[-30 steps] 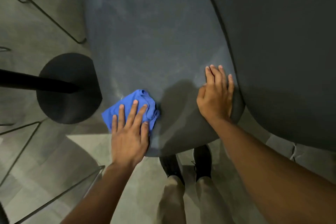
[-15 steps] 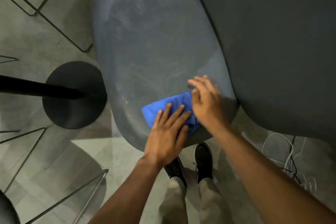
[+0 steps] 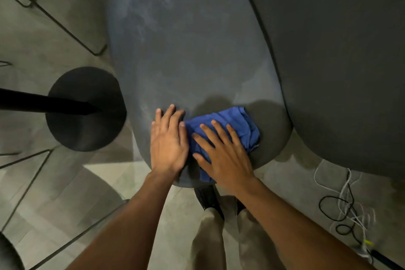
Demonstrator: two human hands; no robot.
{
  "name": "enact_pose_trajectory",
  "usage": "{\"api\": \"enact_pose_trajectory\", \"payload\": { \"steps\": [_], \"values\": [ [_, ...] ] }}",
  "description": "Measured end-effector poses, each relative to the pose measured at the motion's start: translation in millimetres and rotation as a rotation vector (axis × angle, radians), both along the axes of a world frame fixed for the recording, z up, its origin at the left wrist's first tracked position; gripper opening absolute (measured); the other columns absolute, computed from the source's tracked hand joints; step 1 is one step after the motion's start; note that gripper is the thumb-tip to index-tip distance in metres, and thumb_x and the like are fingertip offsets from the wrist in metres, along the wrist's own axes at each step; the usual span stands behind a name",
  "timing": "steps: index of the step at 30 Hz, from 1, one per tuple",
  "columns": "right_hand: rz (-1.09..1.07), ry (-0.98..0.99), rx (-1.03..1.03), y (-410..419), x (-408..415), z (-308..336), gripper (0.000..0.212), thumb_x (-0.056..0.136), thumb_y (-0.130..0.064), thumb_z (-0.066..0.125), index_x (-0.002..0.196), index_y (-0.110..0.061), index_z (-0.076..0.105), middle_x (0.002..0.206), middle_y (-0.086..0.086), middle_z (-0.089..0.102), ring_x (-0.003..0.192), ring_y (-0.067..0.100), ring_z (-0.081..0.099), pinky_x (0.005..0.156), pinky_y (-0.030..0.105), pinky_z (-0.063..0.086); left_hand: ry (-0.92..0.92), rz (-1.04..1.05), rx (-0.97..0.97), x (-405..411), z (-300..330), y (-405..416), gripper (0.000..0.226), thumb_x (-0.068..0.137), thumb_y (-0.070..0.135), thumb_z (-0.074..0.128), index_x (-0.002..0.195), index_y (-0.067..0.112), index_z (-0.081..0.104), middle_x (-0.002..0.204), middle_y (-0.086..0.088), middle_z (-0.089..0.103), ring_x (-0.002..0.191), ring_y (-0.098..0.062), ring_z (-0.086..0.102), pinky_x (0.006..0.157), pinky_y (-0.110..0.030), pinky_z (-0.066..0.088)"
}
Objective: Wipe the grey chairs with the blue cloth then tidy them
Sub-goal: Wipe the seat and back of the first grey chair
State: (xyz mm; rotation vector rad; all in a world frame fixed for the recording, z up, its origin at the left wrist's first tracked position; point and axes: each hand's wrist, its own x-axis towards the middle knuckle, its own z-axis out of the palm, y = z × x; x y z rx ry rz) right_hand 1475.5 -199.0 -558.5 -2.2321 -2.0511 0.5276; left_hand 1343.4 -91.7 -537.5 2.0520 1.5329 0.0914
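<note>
A grey chair seat (image 3: 192,50), long and rounded, fills the middle of the view, with its dark backrest (image 3: 339,50) rising on the right. A crumpled blue cloth (image 3: 238,125) lies on the near end of the seat. My right hand (image 3: 223,155) presses flat on the cloth with its fingers spread and straight. My left hand (image 3: 168,140) rests flat on the bare seat just left of the cloth, its fingertips touching the cloth's edge.
A black round table base (image 3: 85,109) with a dark pole stands on the tiled floor to the left. Thin metal chair legs (image 3: 65,26) cross the floor at upper left and lower left. Loose black and white cables (image 3: 348,210) lie at lower right. My shoes (image 3: 208,199) stand below the seat's edge.
The cloth passed from under my left hand to under my right hand and slid right along the seat's near end. My left hand now lies on bare seat.
</note>
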Motion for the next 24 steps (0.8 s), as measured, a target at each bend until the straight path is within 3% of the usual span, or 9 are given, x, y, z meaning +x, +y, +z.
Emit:
{"api": "enact_pose_trajectory", "payload": {
  "steps": [5,12,15,18,24],
  "values": [
    [-0.150,-0.102,-0.034,-14,48,-5,0.060,0.103,-0.059,0.026,0.155,-0.030,0.036,0.164,-0.001,0.031,0.155,0.026,0.019,0.124,0.051,0.017,0.082,-0.045,0.020,33,-9,28,0.043,0.112,0.032,0.034,0.152,0.023,0.046,0.168,0.000,0.029,0.158,-0.031,0.011,0.127,-0.051,0.010],
    [-0.257,-0.134,-0.024,28,83,-21,0.063,0.100,-0.058,0.029,0.158,-0.030,0.032,0.166,-0.002,0.026,0.155,0.025,0.019,0.123,0.052,0.018,0.266,-0.084,0.040,33,-35,20,0.055,0.111,0.046,0.020,0.164,0.032,0.016,0.173,0.005,0.004,0.159,-0.028,-0.004,0.128,-0.050,-0.003],
    [-0.333,-0.150,0.024,79,123,-35,0.063,0.100,-0.055,0.031,0.156,-0.028,0.036,0.165,0.001,0.029,0.153,0.028,0.025,0.122,0.054,0.019,0.285,-0.073,0.085,33,-41,19,0.055,0.109,0.046,0.019,0.163,0.033,0.016,0.173,0.006,0.006,0.159,-0.027,-0.002,0.128,-0.050,-0.002],
    [-0.375,-0.133,-0.033,109,138,-42,0.065,0.102,-0.054,0.024,0.160,-0.026,0.024,0.168,0.002,0.019,0.155,0.028,0.015,0.124,0.052,0.012,0.292,-0.070,0.107,31,-45,18,0.057,0.108,0.047,0.018,0.163,0.034,0.017,0.173,0.008,0.006,0.159,-0.026,-0.002,0.128,-0.051,0.000],
    [-0.447,-0.131,-0.096,45,91,-17,0.061,0.106,-0.048,0.023,0.159,-0.019,0.028,0.168,0.003,0.020,0.156,0.028,0.013,0.124,0.052,0.014,0.302,-0.079,0.100,30,-46,17,0.056,0.108,0.046,0.019,0.163,0.034,0.018,0.173,0.008,0.005,0.159,-0.026,-0.002,0.128,-0.052,0.002]
  ]
}}
